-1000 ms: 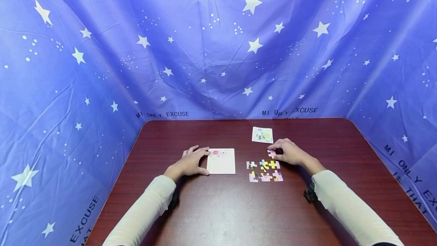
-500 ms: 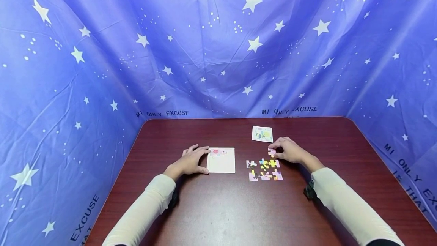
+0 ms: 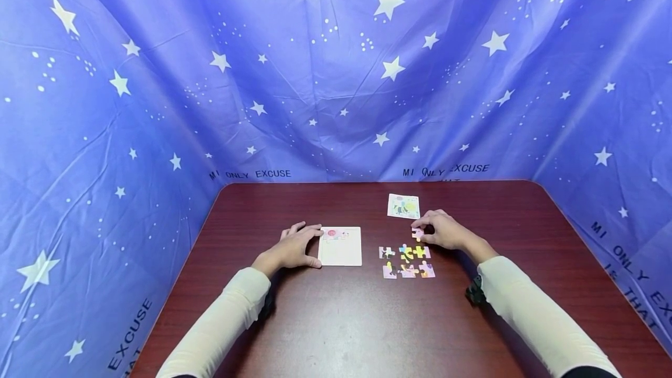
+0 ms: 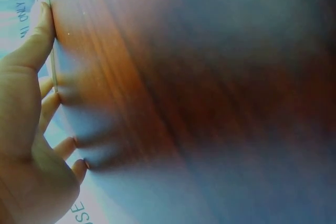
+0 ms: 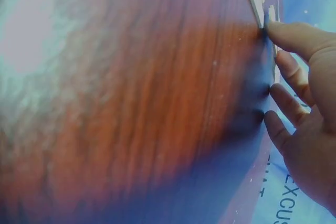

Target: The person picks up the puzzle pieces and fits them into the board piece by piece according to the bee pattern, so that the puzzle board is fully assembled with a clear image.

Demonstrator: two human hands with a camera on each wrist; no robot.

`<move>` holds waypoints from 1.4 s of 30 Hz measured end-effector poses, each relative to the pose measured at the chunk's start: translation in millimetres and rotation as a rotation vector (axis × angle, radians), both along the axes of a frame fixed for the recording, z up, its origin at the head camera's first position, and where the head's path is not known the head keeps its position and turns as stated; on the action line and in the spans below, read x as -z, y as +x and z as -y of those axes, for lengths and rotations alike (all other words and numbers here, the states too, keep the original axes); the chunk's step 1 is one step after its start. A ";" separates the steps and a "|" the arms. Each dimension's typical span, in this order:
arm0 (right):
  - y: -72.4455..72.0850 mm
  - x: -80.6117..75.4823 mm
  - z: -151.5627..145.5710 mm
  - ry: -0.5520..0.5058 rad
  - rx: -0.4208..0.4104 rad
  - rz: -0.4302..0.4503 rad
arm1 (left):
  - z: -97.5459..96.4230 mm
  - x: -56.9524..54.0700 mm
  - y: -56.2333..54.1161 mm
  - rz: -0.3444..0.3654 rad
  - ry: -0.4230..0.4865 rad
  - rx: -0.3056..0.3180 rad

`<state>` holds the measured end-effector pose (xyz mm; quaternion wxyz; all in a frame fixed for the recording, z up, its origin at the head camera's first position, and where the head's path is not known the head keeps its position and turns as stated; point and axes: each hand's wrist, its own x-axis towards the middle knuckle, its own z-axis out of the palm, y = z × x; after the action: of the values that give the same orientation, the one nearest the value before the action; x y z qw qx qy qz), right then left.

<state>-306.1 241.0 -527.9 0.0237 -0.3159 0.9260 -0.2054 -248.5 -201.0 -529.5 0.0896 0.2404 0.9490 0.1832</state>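
A white puzzle board [image 3: 341, 251] lies left of the table's middle, with a strip of picture pieces [image 3: 338, 234] along its far edge. My left hand [image 3: 291, 249] rests at its left side, index finger at the far corner and thumb at the near one. In the left wrist view the thumb [image 4: 44, 27] is against the board's thin edge and the other fingertips meet the table. My right hand [image 3: 445, 232] pinches a pink puzzle piece [image 3: 417, 233] between thumb and index finger, close over the table. Several loose pieces [image 3: 406, 254] sit in two rows just nearer to me.
A small picture card [image 3: 403, 206] lies behind the loose pieces, towards the back of the dark red wooden table [image 3: 325, 319]. Blue star-printed cloth [image 3: 325, 92] hangs around the back and both sides. Each wrist bears a dark strapped device.
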 end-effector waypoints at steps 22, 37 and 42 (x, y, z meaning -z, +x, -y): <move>-7.6 -3.5 32.1 -0.067 -0.095 -0.057 | 0.1 -1.4 0.4 0.007 0.001 0.017; -7.8 -5.5 75.1 -0.072 -0.141 -0.015 | -0.3 0.4 0.4 0.002 -0.001 0.010; -7.3 -7.2 88.8 -0.072 -0.147 -0.005 | -0.4 -1.1 1.0 0.007 -0.004 0.009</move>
<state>-313.3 152.1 -520.6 0.0249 -0.3843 0.8923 -0.2355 -247.5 -200.6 -528.4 0.0940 0.2437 0.9480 0.1818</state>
